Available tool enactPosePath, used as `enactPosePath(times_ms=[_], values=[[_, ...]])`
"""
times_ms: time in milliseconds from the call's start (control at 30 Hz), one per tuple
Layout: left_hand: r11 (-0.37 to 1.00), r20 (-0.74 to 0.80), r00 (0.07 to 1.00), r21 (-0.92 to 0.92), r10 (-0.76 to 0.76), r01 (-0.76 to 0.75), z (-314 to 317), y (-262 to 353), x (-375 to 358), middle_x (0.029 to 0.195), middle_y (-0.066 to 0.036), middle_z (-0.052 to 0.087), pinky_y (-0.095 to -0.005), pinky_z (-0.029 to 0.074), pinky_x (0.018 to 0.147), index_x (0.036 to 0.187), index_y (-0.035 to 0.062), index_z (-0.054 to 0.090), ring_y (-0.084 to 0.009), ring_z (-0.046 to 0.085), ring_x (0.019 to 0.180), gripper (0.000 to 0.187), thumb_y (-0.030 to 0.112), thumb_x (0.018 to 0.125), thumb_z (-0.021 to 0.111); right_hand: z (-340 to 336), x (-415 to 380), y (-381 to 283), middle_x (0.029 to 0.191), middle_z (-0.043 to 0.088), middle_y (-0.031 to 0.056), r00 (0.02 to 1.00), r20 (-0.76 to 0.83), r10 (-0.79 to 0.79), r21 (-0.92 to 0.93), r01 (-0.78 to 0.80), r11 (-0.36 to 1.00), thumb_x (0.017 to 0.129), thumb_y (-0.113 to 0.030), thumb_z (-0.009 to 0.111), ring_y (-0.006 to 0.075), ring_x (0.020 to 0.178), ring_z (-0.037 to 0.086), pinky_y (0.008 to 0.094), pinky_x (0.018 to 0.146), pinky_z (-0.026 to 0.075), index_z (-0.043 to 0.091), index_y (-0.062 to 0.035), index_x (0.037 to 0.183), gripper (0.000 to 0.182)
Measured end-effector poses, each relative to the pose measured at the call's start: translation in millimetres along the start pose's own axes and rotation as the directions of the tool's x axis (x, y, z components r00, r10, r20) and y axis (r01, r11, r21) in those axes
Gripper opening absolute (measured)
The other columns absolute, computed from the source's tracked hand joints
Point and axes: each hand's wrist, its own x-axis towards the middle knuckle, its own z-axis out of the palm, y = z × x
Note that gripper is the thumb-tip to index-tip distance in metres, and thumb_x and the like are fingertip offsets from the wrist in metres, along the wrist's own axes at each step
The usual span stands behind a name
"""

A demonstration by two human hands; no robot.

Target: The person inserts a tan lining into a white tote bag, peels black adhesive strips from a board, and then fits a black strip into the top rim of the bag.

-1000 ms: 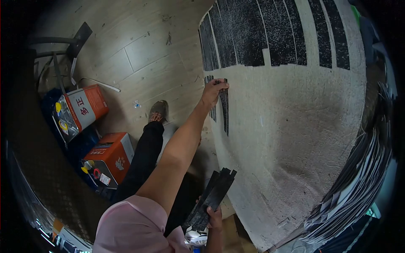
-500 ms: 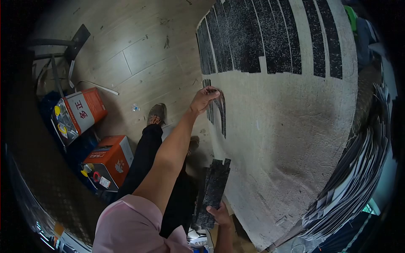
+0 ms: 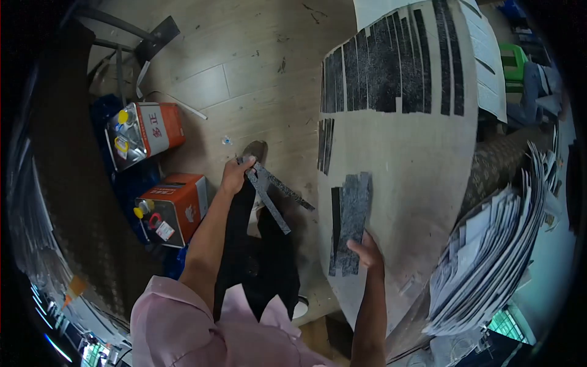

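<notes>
My left hand [image 3: 236, 176] is closed in a pinch on the upper ends of some narrow dark speckled strips [image 3: 269, 203]. They fan apart and hang over my legs, left of the table. My right hand [image 3: 368, 251] grips a bundle of wider dark grey speckled strips [image 3: 353, 211] by its lower right side, thumb on top. The bundle overlaps the near left part of the pale-covered table [image 3: 406, 183]. Along the table's left edge lie a few thin dark strips [image 3: 325, 145], and rows of longer black strips [image 3: 382, 67] cover its far end.
Two orange-and-white metal cans [image 3: 160, 131] with yellow caps stand on the floor at left. A thick stack of pale sheets [image 3: 489, 257] lies right of the table, near a patterned brown roll [image 3: 504, 162]. A green stool [image 3: 512, 61] is at the far right.
My left hand has moved left from the table edge, carrying the narrow strips. My right hand has brought the bundle up and right, over the table. The whole view has shifted.
</notes>
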Motion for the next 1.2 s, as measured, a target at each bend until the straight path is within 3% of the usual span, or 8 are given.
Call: enactPosePath(times_ms=[200,333,400,533,667,733,933,1200], values=[[0.994,0.540,0.836,0.013,-0.097,0.107,91,215,-148,0.074,-0.002,0.060,-0.0225,0.045,0.056,0.091,0.0021,0.059,-0.0083,0.055,0.062,0.021,0.015,0.078,0.069,76,-46,-22,0.115,0.054,0.0082,0.970,-0.243,-0.010,0.035,0.019,0.999,0.085,-0.035,0.059,0.0191,0.104,0.053,0.0352,0.091,0.041,0.035,-0.0018,0.130,0.062],[0.977,0.676,0.736,0.151,0.010,-0.152,187,282,-226,0.070,-0.002,0.059,-0.0223,0.045,0.055,0.080,0.0022,0.060,-0.0098,0.055,0.059,0.014,0.014,0.079,0.067,119,-73,-33,0.116,0.054,0.0095,0.973,0.151,-0.173,0.505,0.075,0.860,0.085,-0.056,0.044,0.0213,0.103,0.054,0.0365,0.089,0.044,0.035,-0.0026,0.131,0.071],[0.770,0.710,0.688,0.351,0.151,-0.532,220,288,-262,0.067,0.000,0.058,-0.0228,0.042,0.053,0.077,0.0020,0.060,-0.0072,0.053,0.058,0.017,0.017,0.078,0.067,146,-110,-47,0.115,0.055,0.0092,0.941,0.039,-0.336,0.570,0.256,0.781,0.082,-0.063,0.039,0.0210,0.101,0.055,0.0357,0.089,0.044,0.036,-0.0025,0.130,0.078],[0.583,0.814,0.479,0.224,0.328,-0.781,275,266,-315,0.062,0.001,0.056,-0.0233,0.041,0.055,0.079,-0.0003,0.060,-0.0073,0.049,0.054,0.021,0.018,0.075,0.069,173,-180,-38,0.110,0.057,0.0098,0.787,-0.261,-0.559,0.442,0.613,0.655,0.086,-0.039,0.055,0.0205,0.096,0.058,0.0350,0.085,0.047,0.040,-0.0028,0.125,0.055],[0.423,0.947,0.305,0.238,0.098,-0.875,310,232,-381,0.076,-0.009,0.059,-0.0333,0.043,0.064,0.094,-0.0012,0.057,-0.0223,0.055,0.069,0.032,0.019,0.072,0.071,202,-238,-12,0.107,0.057,0.0075,0.699,-0.489,-0.522,0.487,0.716,0.501,0.077,-0.023,0.069,0.0188,0.094,0.058,0.0339,0.082,0.048,0.041,-0.0029,0.124,0.058],[0.100,0.927,-0.107,-0.152,0.359,-0.983,318,198,-409,0.092,-0.013,0.056,-0.0381,0.042,0.075,0.107,0.0006,0.053,-0.0289,0.052,0.085,0.044,0.021,0.072,0.071,208,-250,21,0.106,0.058,0.0074,0.601,-0.644,-0.474,0.438,0.797,0.416,0.076,-0.021,0.070,0.0185,0.093,0.058,0.0336,0.081,0.048,0.042,-0.0029,0.123,0.058],[0.051,0.782,-0.618,-0.623,0.084,-0.781,333,84,-496,0.103,-0.014,0.054,-0.0385,0.042,0.081,0.111,-0.0004,0.055,-0.0306,0.051,0.093,0.042,0.023,0.078,0.067,225,-303,111,0.105,0.058,0.0085,0.319,-0.869,-0.379,0.294,0.948,0.124,0.075,-0.016,0.071,0.0182,0.091,0.058,0.0340,0.081,0.048,0.043,-0.0031,0.121,0.056],[0.343,0.770,-0.603,-0.520,-0.208,-0.783,349,-112,-639,0.100,-0.012,0.056,-0.0298,0.045,0.073,0.117,0.0001,0.053,-0.0197,0.056,0.087,0.040,0.018,0.083,0.063,181,-408,245,0.104,0.059,0.0091,0.099,-0.991,-0.093,0.109,0.988,-0.112,0.074,-0.017,0.071,0.0197,0.091,0.059,0.0340,0.081,0.048,0.043,-0.0029,0.121,0.057]])
